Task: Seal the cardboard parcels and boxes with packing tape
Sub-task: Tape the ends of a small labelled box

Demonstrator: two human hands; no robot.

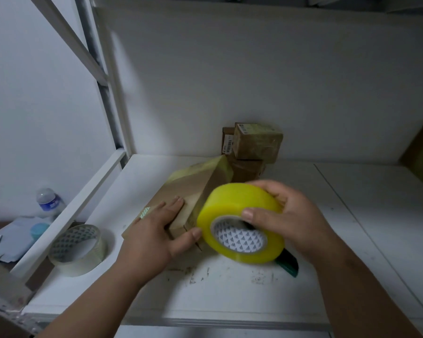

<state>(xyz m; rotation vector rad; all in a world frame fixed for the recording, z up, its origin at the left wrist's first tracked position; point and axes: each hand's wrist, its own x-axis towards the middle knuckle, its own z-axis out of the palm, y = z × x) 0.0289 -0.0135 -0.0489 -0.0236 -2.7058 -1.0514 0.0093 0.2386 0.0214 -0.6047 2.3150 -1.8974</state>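
Note:
A flat brown cardboard parcel (193, 189) lies on the white shelf (230, 289), its far end wrapped in yellowish tape. My left hand (154, 230) rests flat on the parcel's near end, fingers straight, thumb against its front edge. My right hand (286, 215) grips a big yellow roll of packing tape (232, 208) just to the right of the parcel, thumb hooked into the core. The roll stands tilted, close against the parcel's right side.
A nearly used-up clear tape roll (78, 250) lies at the shelf's left front. Small taped boxes (254, 142) are stacked against the back wall. A dark green tool (289, 263) peeks from under the yellow roll. A water bottle (49, 201) stands lower left, beyond the shelf frame.

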